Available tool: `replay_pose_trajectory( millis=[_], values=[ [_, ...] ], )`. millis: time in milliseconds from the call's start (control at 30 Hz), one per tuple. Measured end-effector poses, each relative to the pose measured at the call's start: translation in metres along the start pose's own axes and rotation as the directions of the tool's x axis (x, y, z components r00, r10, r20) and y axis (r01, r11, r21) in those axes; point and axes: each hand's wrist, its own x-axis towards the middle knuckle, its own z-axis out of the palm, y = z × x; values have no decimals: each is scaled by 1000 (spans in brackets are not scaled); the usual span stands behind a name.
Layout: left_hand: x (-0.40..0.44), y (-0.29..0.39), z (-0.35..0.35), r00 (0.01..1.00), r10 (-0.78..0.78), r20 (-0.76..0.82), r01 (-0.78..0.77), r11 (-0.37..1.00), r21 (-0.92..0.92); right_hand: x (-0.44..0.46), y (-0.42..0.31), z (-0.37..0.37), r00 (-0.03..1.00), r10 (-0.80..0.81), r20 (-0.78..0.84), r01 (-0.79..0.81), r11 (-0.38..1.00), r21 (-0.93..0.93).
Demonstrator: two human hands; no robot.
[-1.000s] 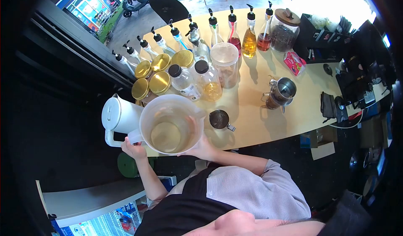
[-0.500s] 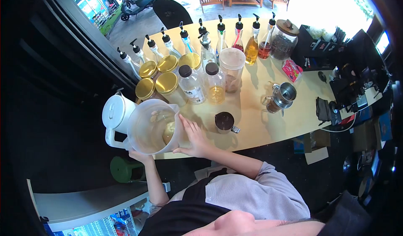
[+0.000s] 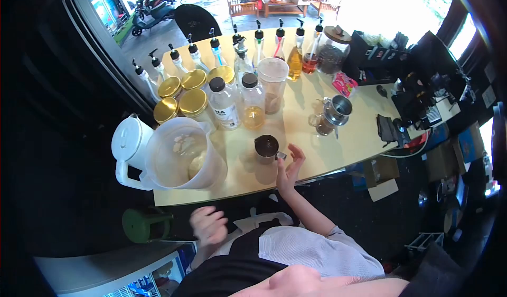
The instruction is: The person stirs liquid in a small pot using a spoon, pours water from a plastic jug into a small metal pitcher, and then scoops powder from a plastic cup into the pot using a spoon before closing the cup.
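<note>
A small metal pitcher with dark contents stands near the table's front edge. My right hand is at its handle, thumb and fingers apart; whether the thumb touches the handle is unclear. To the left, a large translucent plastic pitcher rests on the table, with something pale at its bottom. Neither hand is on it. My left hand hangs in front of the table edge, below the large pitcher. Motion blurs its fingers, and no object shows in it.
A white kettle stands left of the large pitcher. Behind are gold-lidded jars, two capped bottles, a tall plastic container and several pump bottles. A metal coffee dripper over a glass cup stands right.
Both hands have let go of the large plastic pitcher, which now stands on the table. My right hand has moved right to the small metal pitcher; my left hand has dropped below the table edge.
</note>
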Motion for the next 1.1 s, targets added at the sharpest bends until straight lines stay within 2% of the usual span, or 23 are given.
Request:
replay_pose_trajectory(
  millis=[33, 67, 100, 133, 167, 200, 233, 267, 300, 367, 400, 500, 733, 833, 933, 1000, 1100],
  values=[
    [3, 11, 19, 989, -90, 122, 107, 984, -142, -2, 14, -1, 993, 102, 54, -109, 983, 145],
    [1, 15, 37, 941, -247, 229, 280, 952, -126, -4, 26, -2, 973, 195, 122, -222, 933, 283],
    [-5, 15, 56, 858, -391, 334, 442, 892, -90, -6, 34, -3, 975, 193, 112, -217, 935, 279],
    [-7, 19, 85, 721, -644, 256, 693, 668, -270, -7, 41, -1, 957, 250, 147, -281, 924, 259],
    [-10, 19, 109, 492, -837, 238, 820, 353, -451, -7, 43, 0, 935, 306, 179, -343, 909, 237],
    [-11, 8, 123, 495, -832, 249, 817, 349, -459, -3, 38, 4, 938, 327, 117, -344, 921, 184],
    [-10, -4, 141, 479, -840, 255, 849, 369, -378, 0, 37, 1, 943, 322, 90, -333, 927, 174],
    [-15, -14, 152, 460, -852, 247, 876, 391, -283, 1, 37, 3, 909, 379, 171, -409, 889, 205],
    [-33, -26, 166, 465, -847, 257, 874, 391, -290, 3, 37, 6, 867, 428, 253, -484, 844, 230],
    [-81, -50, 193, 140, -936, 322, 868, -41, -495, 4, 32, 8, 867, 449, 215, -495, 819, 290],
    [-81, -55, 196, 105, -912, 397, 863, -115, -492, 2, 39, 8, 866, 453, 213, -499, 815, 296],
    [-51, -39, 206, 89, -909, 406, 891, -110, -441, 0, 49, 1, 873, 443, 204, -487, 814, 316],
    [-52, -10, 245, 76, -900, 429, 892, -132, -433, 20, 63, -41, 880, 423, 215, -473, 819, 324],
    [-40, 17, 265, 142, -898, 417, 866, -92, -492, 33, 63, -70, 855, 469, 221, -518, 787, 335],
    [-23, 43, 287, 194, -890, 413, 846, -62, -530, 50, 66, -100, 868, 465, 173, -496, 795, 350],
    [-13, 60, 299, 231, -857, 461, 809, -93, -580, 65, 57, -121, 857, 490, 158, -512, 775, 370],
    [-5, 80, 321, 226, -808, 544, 809, -155, -567, 79, 71, -151, 849, 511, 135, -519, 756, 399]
  ],
)
